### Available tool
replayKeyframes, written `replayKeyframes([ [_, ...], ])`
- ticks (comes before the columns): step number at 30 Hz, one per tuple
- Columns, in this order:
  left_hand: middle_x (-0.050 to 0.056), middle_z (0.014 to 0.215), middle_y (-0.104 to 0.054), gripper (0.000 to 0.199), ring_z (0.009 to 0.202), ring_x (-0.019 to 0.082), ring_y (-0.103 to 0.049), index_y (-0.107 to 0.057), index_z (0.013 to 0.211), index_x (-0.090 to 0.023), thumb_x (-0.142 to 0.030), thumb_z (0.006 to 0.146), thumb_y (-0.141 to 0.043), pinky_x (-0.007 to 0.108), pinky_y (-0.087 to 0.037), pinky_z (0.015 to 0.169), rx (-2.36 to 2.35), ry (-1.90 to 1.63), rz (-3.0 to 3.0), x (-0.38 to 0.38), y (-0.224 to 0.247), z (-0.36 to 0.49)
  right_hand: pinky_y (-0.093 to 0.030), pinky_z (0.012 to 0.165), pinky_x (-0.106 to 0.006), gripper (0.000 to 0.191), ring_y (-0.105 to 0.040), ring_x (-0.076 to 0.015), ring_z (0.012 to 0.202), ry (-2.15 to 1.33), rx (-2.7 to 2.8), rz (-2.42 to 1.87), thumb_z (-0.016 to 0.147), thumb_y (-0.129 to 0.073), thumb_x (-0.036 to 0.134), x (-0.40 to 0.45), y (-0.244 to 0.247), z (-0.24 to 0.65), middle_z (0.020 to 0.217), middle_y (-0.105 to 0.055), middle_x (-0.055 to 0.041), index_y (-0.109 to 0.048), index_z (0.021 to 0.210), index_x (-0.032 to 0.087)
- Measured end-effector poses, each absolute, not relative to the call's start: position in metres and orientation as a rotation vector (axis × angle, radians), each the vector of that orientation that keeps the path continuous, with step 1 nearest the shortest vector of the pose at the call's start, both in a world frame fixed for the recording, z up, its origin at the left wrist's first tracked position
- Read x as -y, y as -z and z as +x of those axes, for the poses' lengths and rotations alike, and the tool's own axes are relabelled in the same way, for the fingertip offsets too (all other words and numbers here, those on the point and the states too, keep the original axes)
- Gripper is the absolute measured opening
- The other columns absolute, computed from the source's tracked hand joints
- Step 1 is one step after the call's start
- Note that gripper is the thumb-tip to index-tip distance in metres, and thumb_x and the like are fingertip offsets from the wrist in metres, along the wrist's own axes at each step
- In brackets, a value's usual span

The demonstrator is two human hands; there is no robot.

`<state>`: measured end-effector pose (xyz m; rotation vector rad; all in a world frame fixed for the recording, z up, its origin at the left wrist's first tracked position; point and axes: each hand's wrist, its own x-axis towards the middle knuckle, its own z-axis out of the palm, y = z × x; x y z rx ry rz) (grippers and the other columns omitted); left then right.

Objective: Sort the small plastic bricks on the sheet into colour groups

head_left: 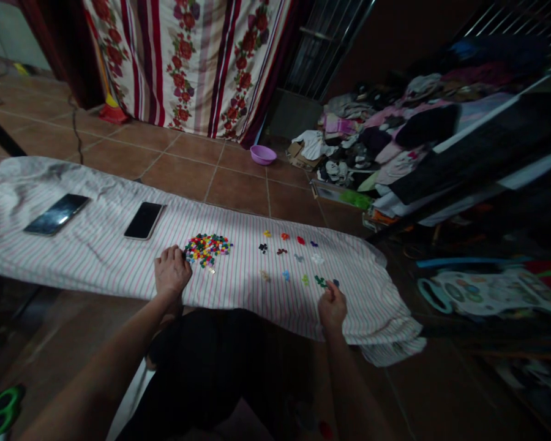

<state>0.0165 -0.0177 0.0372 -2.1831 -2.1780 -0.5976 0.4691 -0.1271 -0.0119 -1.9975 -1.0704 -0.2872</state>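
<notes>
A heap of small multicoloured plastic pieces (207,248) lies on the striped cloth. At its left edge rests my left hand (172,271), palm down, fingers slightly bent and a little apart, nothing visibly held. My right hand (333,307) is closed in a pinch just below the dark green pieces (320,281); whatever is between the fingertips is too small to make out. Beside it lies a dark blue cluster (335,283). Other little single-colour groups form rows, among them yellow (267,234), red (300,240), black (263,247), white (318,258) and light blue (286,275).
Two phones (144,220) lie on the left part of the striped cloth (239,288). Beyond are a tiled floor, a purple basin (263,155) and a flowered curtain (183,61). Heaped clothes (381,122) fill the back right. A green object (0,411) shows at lower left.
</notes>
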Motion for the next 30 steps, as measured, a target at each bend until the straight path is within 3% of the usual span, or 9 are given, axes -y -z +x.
replayKeyframes([
  [7,0.017,0.124,-0.056,0.033,0.114,0.032,-0.047,-0.055,0.110,-0.012,-0.022,0.082,-0.042,0.045,-0.034,0.087,2.157,0.631,-2.178,0.017,-0.032,0.015,-0.049,0.073,-0.036,0.037,-0.058,-0.0224,0.076,0.389,0.963,-1.932,0.081,-0.043,0.039,0.120,-0.005,0.440,0.084,-0.065,-0.0135,-0.067,0.090,0.013],
  [11,0.017,0.122,-0.057,0.031,0.113,0.032,-0.048,-0.055,0.109,-0.012,-0.022,0.083,-0.042,0.045,-0.035,0.087,2.167,0.631,-2.186,0.017,-0.033,0.015,-0.050,0.067,-0.032,0.038,-0.058,-0.0196,0.075,0.182,1.233,-1.822,0.085,-0.042,0.041,0.103,-0.021,0.392,0.086,-0.065,-0.0116,-0.067,0.092,0.013],
  [16,0.018,0.123,-0.057,0.032,0.114,0.032,-0.047,-0.056,0.109,-0.012,-0.023,0.083,-0.042,0.045,-0.035,0.088,2.173,0.631,-2.191,0.017,-0.034,0.016,-0.052,0.065,-0.030,0.030,-0.060,-0.0181,0.081,-0.136,1.561,-1.640,0.087,-0.042,0.031,0.074,-0.025,0.319,0.094,-0.065,-0.0092,-0.067,0.097,0.018],
  [21,0.017,0.122,-0.057,0.031,0.114,0.032,-0.047,-0.055,0.109,-0.012,-0.022,0.083,-0.041,0.045,-0.035,0.087,2.178,0.643,-2.187,0.017,-0.034,0.016,-0.053,0.078,-0.031,0.033,-0.061,-0.0186,0.093,-0.239,1.702,-1.570,0.085,-0.042,0.021,0.046,-0.012,0.263,0.105,-0.064,-0.0093,-0.066,0.107,0.017],
  [25,0.017,0.123,-0.057,0.031,0.115,0.032,-0.047,-0.055,0.108,-0.012,-0.022,0.082,-0.041,0.045,-0.034,0.087,2.179,0.644,-2.180,0.016,-0.033,0.016,-0.046,0.095,-0.037,0.038,-0.056,-0.0213,0.106,-0.158,1.793,-1.572,0.085,-0.044,0.018,0.028,-0.005,0.239,0.113,-0.063,-0.0091,-0.063,0.118,0.018],
  [30,0.016,0.123,-0.058,0.030,0.114,0.031,-0.047,-0.054,0.108,-0.012,-0.022,0.083,-0.041,0.045,-0.034,0.087,2.162,0.650,-2.175,0.017,-0.032,0.016,-0.044,0.093,-0.037,0.037,-0.052,-0.0229,0.102,-0.114,1.863,-1.638,0.087,-0.045,0.016,0.018,-0.003,0.226,0.110,-0.065,-0.0076,-0.064,0.118,0.021],
])
